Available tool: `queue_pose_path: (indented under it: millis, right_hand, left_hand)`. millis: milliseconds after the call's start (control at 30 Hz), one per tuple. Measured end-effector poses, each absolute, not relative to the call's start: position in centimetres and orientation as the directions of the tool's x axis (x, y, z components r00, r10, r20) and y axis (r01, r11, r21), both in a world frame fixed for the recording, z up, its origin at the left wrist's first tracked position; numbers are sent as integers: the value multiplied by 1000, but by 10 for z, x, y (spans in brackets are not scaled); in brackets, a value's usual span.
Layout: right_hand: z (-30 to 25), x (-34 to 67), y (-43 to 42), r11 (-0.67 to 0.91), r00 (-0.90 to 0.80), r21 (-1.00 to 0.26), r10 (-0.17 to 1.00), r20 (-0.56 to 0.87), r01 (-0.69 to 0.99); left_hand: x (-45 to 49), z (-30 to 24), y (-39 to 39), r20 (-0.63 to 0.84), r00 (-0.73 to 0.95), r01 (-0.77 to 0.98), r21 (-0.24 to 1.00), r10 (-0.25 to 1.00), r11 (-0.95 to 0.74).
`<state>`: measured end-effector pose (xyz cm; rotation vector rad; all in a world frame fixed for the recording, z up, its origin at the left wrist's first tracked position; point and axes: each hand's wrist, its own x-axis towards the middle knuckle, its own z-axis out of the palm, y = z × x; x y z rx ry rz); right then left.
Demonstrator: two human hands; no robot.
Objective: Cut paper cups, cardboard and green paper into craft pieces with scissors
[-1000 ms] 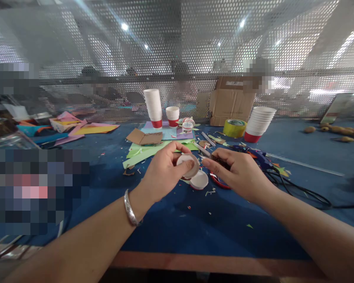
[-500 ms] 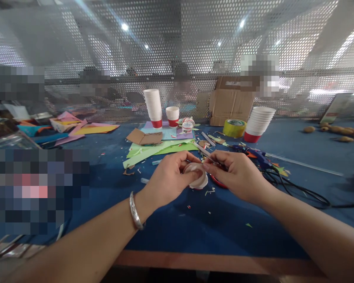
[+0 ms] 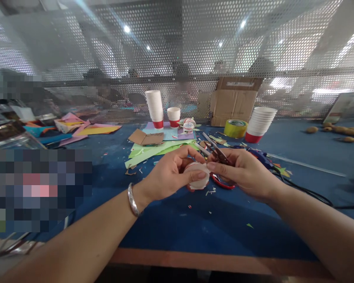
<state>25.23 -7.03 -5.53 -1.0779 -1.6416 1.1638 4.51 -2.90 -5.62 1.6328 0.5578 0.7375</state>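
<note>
My left hand (image 3: 168,173) is closed around a small cut paper cup piece (image 3: 198,179), white with a red rim, held just above the blue table. My right hand (image 3: 242,171) grips red-handled scissors (image 3: 221,157) and pinches the same cup piece with its thumb and forefinger. The scissor blades point up and away from me, slightly apart. A silver bangle (image 3: 131,199) circles my left wrist.
Green paper sheets (image 3: 153,151) and a cardboard scrap (image 3: 146,137) lie beyond my hands. Stacks of white cups (image 3: 154,106) (image 3: 259,122), a single cup (image 3: 174,116), yellow tape (image 3: 235,127) and a cardboard box (image 3: 233,98) stand by the perforated screen. Black cables (image 3: 306,190) run right. Paper scraps litter the table (image 3: 194,224).
My hands have come together on the cup piece. The second white cup piece seen on the table a second ago is no longer visible. The scissor blades have tipped upward.
</note>
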Motion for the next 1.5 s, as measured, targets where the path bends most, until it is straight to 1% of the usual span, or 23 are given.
queue_pose_path:
  millis: [67,167,233,300,400,500,700,1000,1100,1267,1500]
  right_hand:
    - [-54,252,-72,192,-284,-972,947,148,136]
    - [-52,251,-71,263,-230,-951,947,223,162]
    - [-53,251,-70,343,-193,-903,934,300,260]
    - [-53,252,-70,393,-178,-831,919,351,394]
    - [-54,253,-72,392,-151,-717,913,378,577]
    - [-55,252,-74,381,-142,-643,909,392,664]
    - [-57,250,-75,416,-171,-617,893,417,668]
    - [-52,253,-77,418,-224,-631,903,366,654]
    - [-51,251,-79,430,-224,-615,895,385,661]
    - [-50,250,-82,454,-239,-578,880,410,679]
    - [-50,252,-82,449,-250,-575,885,392,684]
  left_hand:
    - [46,-56,-30,206,664,-64,973,718,-220]
    - [50,-58,-30,187,626,-66,980,757,-187]
    - [52,-59,-28,146,587,-74,989,796,-127]
    - [54,-61,-27,118,542,-96,992,832,-77]
    - [54,-60,-27,93,497,-133,991,863,-30]
    - [54,-59,-28,100,489,-161,987,866,-23]
    - [51,-62,-26,180,537,-196,977,824,-86]
    - [50,-63,-23,301,553,-238,951,777,-199]
    - [50,-62,-24,296,559,-234,953,775,-194]
    - [48,-61,-25,240,565,-216,966,789,-140]
    - [47,-59,-24,225,574,-200,971,788,-132]
